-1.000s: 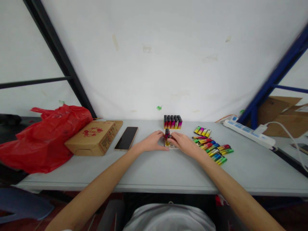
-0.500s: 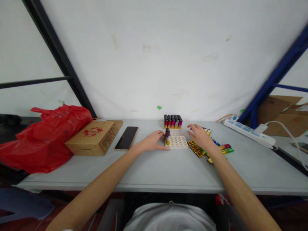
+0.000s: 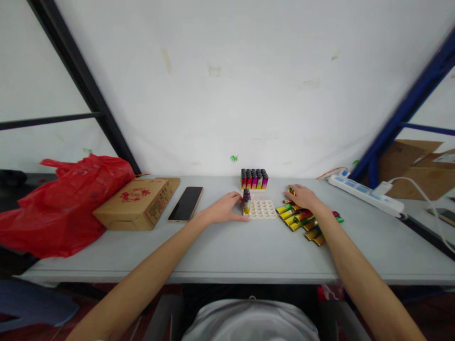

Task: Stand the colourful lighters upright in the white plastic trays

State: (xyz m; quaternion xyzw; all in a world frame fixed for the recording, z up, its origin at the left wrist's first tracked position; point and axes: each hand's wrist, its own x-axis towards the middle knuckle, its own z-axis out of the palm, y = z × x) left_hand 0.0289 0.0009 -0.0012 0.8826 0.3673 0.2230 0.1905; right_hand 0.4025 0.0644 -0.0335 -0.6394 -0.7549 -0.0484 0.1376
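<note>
A white tray with rows of round holes (image 3: pixel 265 210) lies in the middle of the table. A few lighters (image 3: pixel 246 202) stand upright in its left end. My left hand (image 3: pixel 226 208) is curved round that end, thumb at the front corner and fingers at the back beside the lighters. To the right of the tray, loose lighters with shiny yellow-gold bases (image 3: pixel 292 219) lie in a pile. My right hand (image 3: pixel 304 196) is over the pile's back part, its fingers curled down on a yellow lighter (image 3: pixel 291 191); the palm hides part of the pile.
A block of upright lighters (image 3: pixel 254 179) stands behind the tray. Left of my arm lie a phone (image 3: pixel 186 203), a cardboard box (image 3: pixel 131 203) and a red plastic bag (image 3: pixel 71 203). A white power strip (image 3: pixel 366 194) with a plugged-in cable runs along the right.
My right hand has moved slightly right and down onto the pile, and its fingers have closed on a lighter. Several lighters in the pile have shifted. My left hand stays by the tray.
</note>
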